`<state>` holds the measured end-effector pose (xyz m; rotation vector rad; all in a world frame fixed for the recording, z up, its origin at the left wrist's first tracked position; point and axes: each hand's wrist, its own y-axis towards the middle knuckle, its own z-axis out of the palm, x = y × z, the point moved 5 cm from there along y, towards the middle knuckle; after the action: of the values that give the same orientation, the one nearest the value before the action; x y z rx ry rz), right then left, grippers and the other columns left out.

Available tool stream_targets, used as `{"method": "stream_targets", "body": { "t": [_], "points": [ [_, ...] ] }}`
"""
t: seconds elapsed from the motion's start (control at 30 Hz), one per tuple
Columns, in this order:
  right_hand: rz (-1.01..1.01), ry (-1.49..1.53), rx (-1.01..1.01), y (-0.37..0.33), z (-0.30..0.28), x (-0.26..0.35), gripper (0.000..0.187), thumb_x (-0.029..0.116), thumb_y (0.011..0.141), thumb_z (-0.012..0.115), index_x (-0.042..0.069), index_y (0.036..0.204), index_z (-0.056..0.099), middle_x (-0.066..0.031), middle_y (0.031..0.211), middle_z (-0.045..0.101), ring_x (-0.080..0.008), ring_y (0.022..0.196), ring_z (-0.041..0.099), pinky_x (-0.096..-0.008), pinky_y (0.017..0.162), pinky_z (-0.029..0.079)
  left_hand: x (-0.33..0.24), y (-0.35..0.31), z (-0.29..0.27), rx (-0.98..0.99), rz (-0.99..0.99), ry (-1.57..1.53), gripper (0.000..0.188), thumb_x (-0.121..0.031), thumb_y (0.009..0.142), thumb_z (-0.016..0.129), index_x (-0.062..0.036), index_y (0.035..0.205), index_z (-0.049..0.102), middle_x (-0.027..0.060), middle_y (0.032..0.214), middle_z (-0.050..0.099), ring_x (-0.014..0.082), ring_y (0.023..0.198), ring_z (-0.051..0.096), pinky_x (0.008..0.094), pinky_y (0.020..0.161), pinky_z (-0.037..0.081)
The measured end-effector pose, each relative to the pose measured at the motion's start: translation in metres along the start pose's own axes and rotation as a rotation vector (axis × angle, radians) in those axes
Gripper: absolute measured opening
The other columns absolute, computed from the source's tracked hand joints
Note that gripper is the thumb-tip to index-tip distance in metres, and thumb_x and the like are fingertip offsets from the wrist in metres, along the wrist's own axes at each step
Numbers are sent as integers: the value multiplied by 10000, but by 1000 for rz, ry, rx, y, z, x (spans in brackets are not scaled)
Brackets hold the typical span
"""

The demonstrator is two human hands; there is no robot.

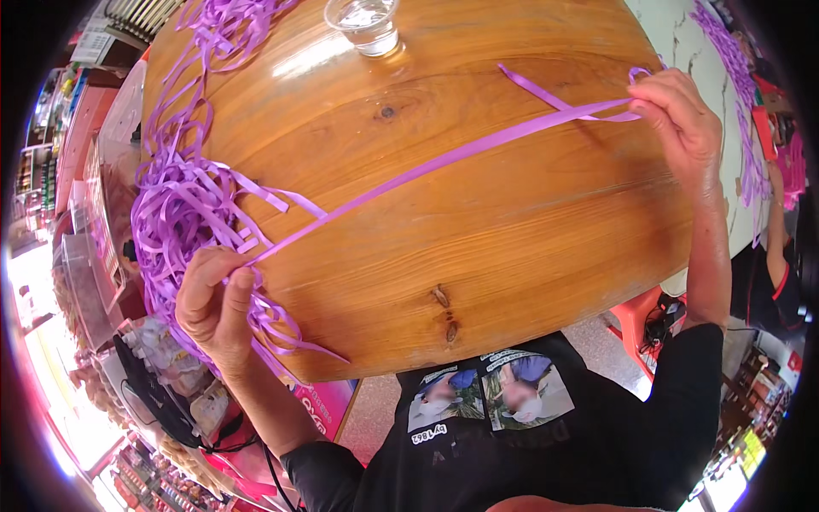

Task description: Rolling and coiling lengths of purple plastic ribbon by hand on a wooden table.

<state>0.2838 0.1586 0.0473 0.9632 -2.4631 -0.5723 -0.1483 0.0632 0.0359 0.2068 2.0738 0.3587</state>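
Note:
A purple ribbon (461, 152) stretches taut on a slant across the wooden table, nearer me at its left end. My left hand (217, 299) pinches that end between thumb and fingers, beside a large tangled heap of purple ribbon (183, 205). At the table's far right, my right hand (678, 119) is closed on the other end. A loose tail of ribbon (533, 89) sticks out from near the right hand and passes by the taut length. A small loop of ribbon shows above the right fingers.
The brown wooden table (426, 256) fills the middle. A clear plastic cup (365, 26) of clear liquid stands at its far edge. More ribbon (235, 30) lies far left. At right are a marble-patterned surface (670, 34), an orange-red stool (636, 328) and another person's arm (776, 222).

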Motion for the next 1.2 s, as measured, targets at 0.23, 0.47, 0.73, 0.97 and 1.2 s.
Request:
{"method": "stream_targets", "body": {
  "t": [0.23,0.47,0.73,0.97,1.2],
  "points": [
    [449,195,65,-58,-7,-79,106,16,875,574,-9,969,616,-30,882,605,-99,845,566,-212,759,441,38,-26,-57,-156,-145,-47,115,-107,871,602,0,904,624,12,770,552,77,655,451,205,611,355],
    [693,424,-121,-100,-24,-123,180,78,908,566,-15,1052,618,-15,968,621,-87,906,569,-209,846,420,82,-45,-101,-435,-250,-358,131,-120,920,550,-5,922,612,33,805,585,110,716,522,242,678,435],
    [765,1217,-466,-93,2,-139,286,51,897,567,-29,1170,538,-56,989,586,-138,919,552,-273,871,428,69,-12,-35,-810,-319,-1242,255,-226,924,534,23,932,587,106,870,605,264,1000,549,448,991,391],
    [926,1574,-601,-109,-12,-166,363,47,906,549,-40,1246,456,-65,985,528,-160,928,484,-316,903,403,37,15,21,-290,-185,-1537,289,-327,918,543,-56,829,587,-43,614,374,87,561,302,248,539,278],
    [663,1638,-412,-56,16,-101,326,88,923,526,-15,1229,479,-103,1125,537,-209,1103,477,-348,1001,367,4,1,88,-230,-365,-1136,357,-361,950,479,-23,925,591,-55,624,306,60,552,250,228,511,245]
  ]
}}
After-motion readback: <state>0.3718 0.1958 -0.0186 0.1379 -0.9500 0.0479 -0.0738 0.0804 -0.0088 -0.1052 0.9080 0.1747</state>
